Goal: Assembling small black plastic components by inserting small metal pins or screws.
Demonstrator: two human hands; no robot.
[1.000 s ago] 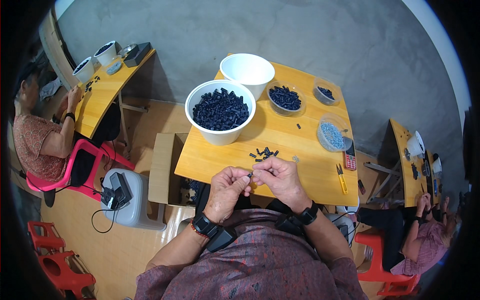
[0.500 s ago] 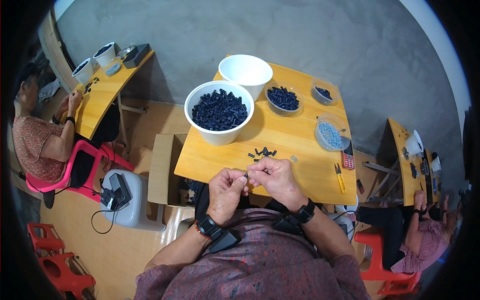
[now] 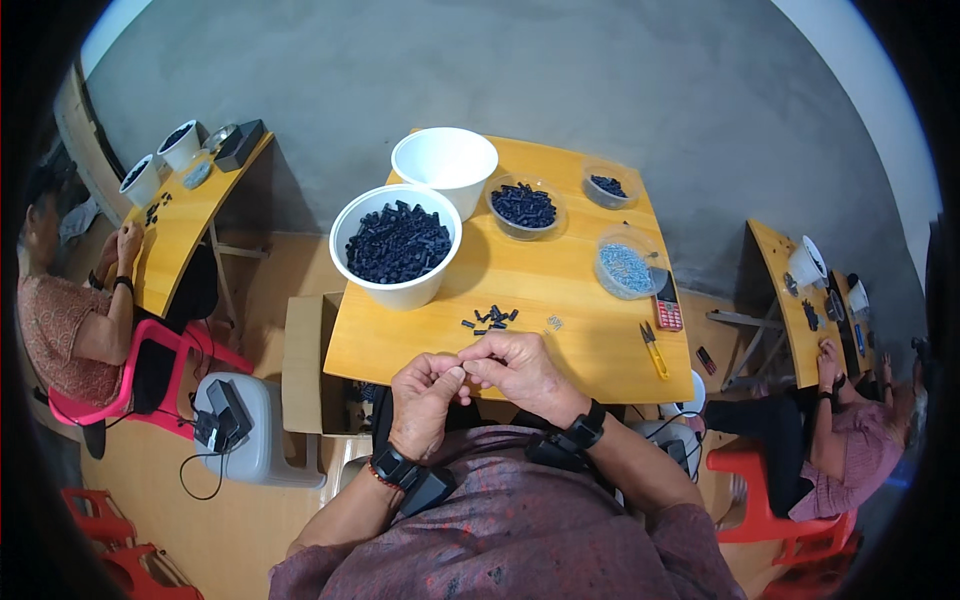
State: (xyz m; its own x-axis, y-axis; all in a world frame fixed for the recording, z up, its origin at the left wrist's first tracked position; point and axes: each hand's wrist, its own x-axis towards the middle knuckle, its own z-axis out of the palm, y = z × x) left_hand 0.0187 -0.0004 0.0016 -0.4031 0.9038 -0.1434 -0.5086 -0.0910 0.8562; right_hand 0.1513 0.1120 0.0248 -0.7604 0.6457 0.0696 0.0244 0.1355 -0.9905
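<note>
My left hand (image 3: 422, 398) and my right hand (image 3: 522, 372) meet at the near edge of a yellow wooden table (image 3: 420, 345), fingertips pinched together. What lies between the fingers is too small and covered to make out. Just beyond them is a loose group of small black cylindrical parts (image 3: 492, 318). To its right sits a little pile of tiny pale metal pieces (image 3: 554, 323). Farther left, a white bucket (image 3: 396, 292) is heaped with black parts (image 3: 400, 243) of the same sort.
Another white bucket (image 3: 445, 160) stands behind. Clear tubs hold black parts (image 3: 524, 205), (image 3: 606, 186) and small bluish pieces (image 3: 626, 268). A red phone (image 3: 667, 312) and yellow-handled snips (image 3: 655, 352) lie at the right. People work at side tables (image 3: 190, 230), (image 3: 790, 290). A cardboard box (image 3: 305, 365) stands below left.
The view has shifted, so the table and buckets appear farther left and a little lower. My hands stay pinched together; the dark piece seen between the fingertips earlier no longer shows.
</note>
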